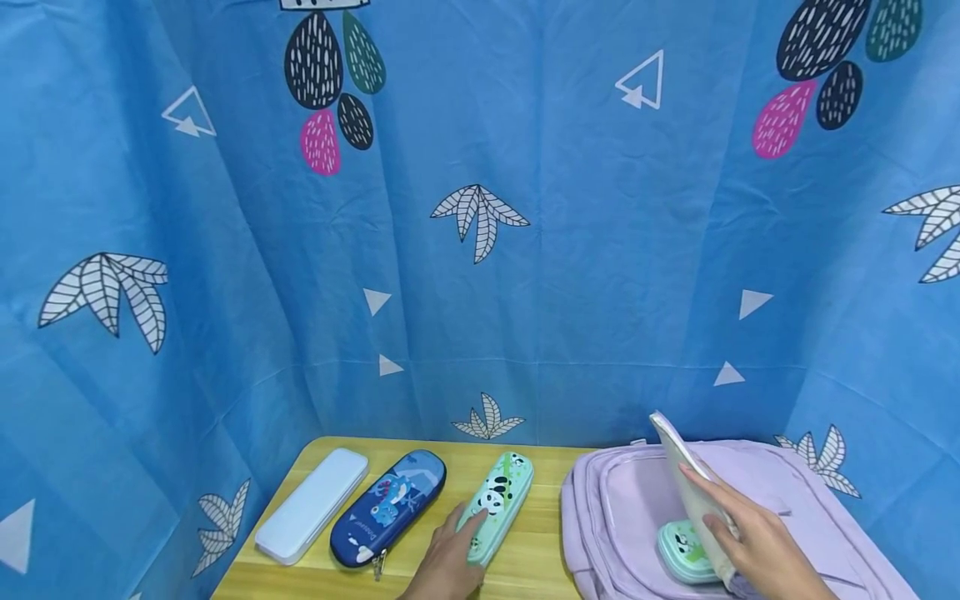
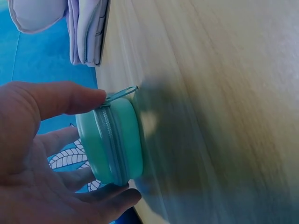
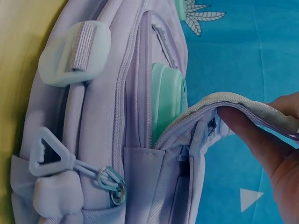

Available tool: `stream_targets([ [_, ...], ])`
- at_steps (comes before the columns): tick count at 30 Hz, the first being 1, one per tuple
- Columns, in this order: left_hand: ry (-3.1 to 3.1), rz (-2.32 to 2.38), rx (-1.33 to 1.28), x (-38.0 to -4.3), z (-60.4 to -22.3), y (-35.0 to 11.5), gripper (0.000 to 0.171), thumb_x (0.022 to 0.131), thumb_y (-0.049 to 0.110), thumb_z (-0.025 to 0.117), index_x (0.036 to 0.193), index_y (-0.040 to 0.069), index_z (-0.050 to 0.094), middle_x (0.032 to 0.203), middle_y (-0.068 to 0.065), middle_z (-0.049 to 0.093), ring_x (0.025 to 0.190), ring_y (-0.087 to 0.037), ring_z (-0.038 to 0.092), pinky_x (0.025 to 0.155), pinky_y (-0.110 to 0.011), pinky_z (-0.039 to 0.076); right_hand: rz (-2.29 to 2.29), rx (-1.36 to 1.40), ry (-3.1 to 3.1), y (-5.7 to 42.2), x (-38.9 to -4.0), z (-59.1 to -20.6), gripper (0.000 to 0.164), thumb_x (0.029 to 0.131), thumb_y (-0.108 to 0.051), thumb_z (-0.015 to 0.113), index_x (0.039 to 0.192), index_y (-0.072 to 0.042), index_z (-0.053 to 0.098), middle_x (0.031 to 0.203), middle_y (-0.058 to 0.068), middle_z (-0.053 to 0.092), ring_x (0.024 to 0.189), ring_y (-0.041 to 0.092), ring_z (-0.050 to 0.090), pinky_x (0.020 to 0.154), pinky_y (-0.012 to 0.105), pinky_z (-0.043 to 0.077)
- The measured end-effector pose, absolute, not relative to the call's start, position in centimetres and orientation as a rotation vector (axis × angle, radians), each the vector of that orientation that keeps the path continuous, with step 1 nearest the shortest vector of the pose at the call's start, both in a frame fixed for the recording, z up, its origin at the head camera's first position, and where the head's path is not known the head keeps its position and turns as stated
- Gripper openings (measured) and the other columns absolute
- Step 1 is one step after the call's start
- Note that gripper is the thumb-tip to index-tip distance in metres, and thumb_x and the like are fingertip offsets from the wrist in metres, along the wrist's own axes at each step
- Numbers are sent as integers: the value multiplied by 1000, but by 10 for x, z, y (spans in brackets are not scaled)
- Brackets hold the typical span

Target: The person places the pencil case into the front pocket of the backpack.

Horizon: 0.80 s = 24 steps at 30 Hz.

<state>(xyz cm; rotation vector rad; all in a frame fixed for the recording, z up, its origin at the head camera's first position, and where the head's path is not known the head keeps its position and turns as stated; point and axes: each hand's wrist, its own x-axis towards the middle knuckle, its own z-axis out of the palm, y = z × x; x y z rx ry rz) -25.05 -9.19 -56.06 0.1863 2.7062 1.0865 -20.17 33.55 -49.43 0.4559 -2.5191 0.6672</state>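
Note:
My left hand [image 1: 448, 554] grips the near end of a mint green zippered pencil case [image 1: 504, 500] with panda prints, which lies on the table. In the left wrist view, its thumb is at the zipper side of that pencil case [image 2: 126, 140] and the fingers reach round the opposite side. My right hand [image 1: 765, 537] pinches the front pocket flap [image 1: 692, 492] of a pale purple backpack [image 1: 588, 517], holding it raised. Inside the opened pocket sits another mint green case [image 1: 686, 554] with a panda print, partly hidden behind the flap.
Left of the panda pencil case lie a dark blue dinosaur pencil case [image 1: 390, 507] and a light blue-white case [image 1: 313, 504]. All rest on a yellowish wooden table [image 1: 540, 517]. A patterned blue curtain [image 1: 600, 250] hangs behind and at both sides.

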Motion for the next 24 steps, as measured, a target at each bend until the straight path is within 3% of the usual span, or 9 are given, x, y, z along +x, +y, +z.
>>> stream_targets([
  [3, 2692, 1105, 165, -250, -560, -93, 77, 86, 3, 83, 158, 16, 58, 173, -28, 31, 150, -59, 38, 115, -82, 37, 679, 438, -2558, 330, -201, -491, 77, 90, 6, 81, 158, -22, 59, 153, 21, 64, 136, -17, 41, 91, 6, 52],
  [6, 2690, 1115, 127, -249, -559, -92, 74, 88, 11, 87, 157, 17, 59, 172, -29, 32, 148, -60, 40, 114, -83, 37, 669, 395, -2612, 325, -200, -488, 77, 90, 4, 82, 158, -22, 59, 155, 18, 63, 132, 1, 60, 85, 23, 62],
  [8, 2695, 1110, 81, -249, -559, -92, 73, 89, 16, 89, 156, 19, 60, 172, -29, 33, 148, -60, 41, 114, -83, 37, 665, 378, -2626, 322, -199, -486, 77, 90, 3, 83, 158, -23, 59, 156, 16, 63, 130, 11, 66, 84, 27, 64],
  [14, 2698, 1077, -12, -252, -560, -90, 73, 89, 17, 90, 155, 22, 61, 170, -28, 37, 147, -59, 43, 113, -83, 38, 683, 392, -2601, 318, -198, -484, 77, 89, 3, 83, 158, -25, 60, 157, 15, 63, 131, 2, 61, 87, 34, 66],
  [16, 2696, 1078, -7, -253, -561, -90, 72, 89, 16, 90, 155, 21, 61, 170, -29, 37, 147, -59, 43, 113, -82, 38, 687, 397, -2593, 318, -198, -485, 79, 88, 4, 83, 158, -25, 60, 156, 16, 63, 132, -3, 58, 87, 32, 65],
  [19, 2699, 1065, -5, -254, -561, -90, 71, 89, 16, 89, 155, 21, 61, 169, -29, 38, 147, -59, 44, 113, -82, 39, 675, 432, -2550, 321, -198, -486, 82, 86, 5, 84, 159, -24, 59, 157, 16, 62, 133, -16, 46, 90, 16, 57],
  [22, 2703, 1059, -13, -254, -561, -90, 71, 89, 16, 89, 155, 22, 61, 169, -29, 38, 147, -58, 44, 114, -81, 39, 652, 489, -2496, 324, -199, -487, 85, 84, 7, 85, 158, -23, 59, 163, 9, 56, 136, -25, 33, 95, 0, 42],
  [24, 2705, 1058, -17, -253, -561, -90, 71, 89, 16, 89, 154, 22, 61, 169, -28, 38, 147, -58, 44, 114, -81, 39, 635, 517, -2478, 326, -199, -487, 84, 83, 7, 86, 157, -23, 60, 168, -1, 49, 138, -28, 25, 96, -4, 36],
])
